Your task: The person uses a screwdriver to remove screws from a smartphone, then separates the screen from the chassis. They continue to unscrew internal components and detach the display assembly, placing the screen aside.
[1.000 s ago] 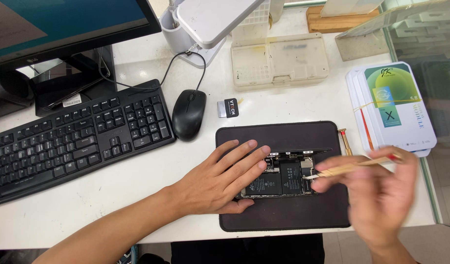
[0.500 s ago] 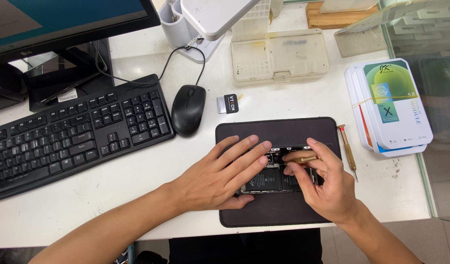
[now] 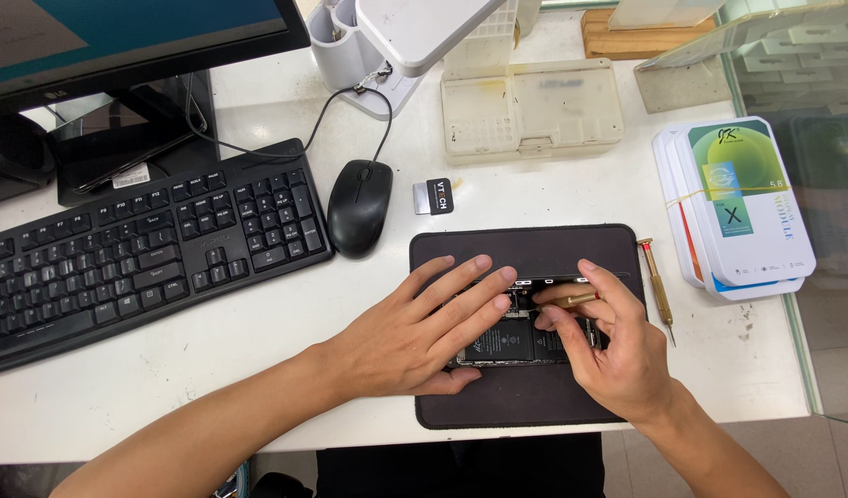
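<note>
Phone (image 3: 521, 339), opened and showing its battery, lies with its long axis left to right on the dark mat (image 3: 525, 406), directly under both your hands. Your left hand (image 3: 415, 337) presses flat on its left half, fingers spread. Your right hand (image 3: 617, 350) pinches what looks like a brass-handled tool (image 3: 571, 299) over the right end, so it sits nearer the work point.

Black keyboard (image 3: 138, 249) and mouse (image 3: 358, 207), dark brown mat (image 3: 525, 249), white desk (image 3: 258, 323).
</note>
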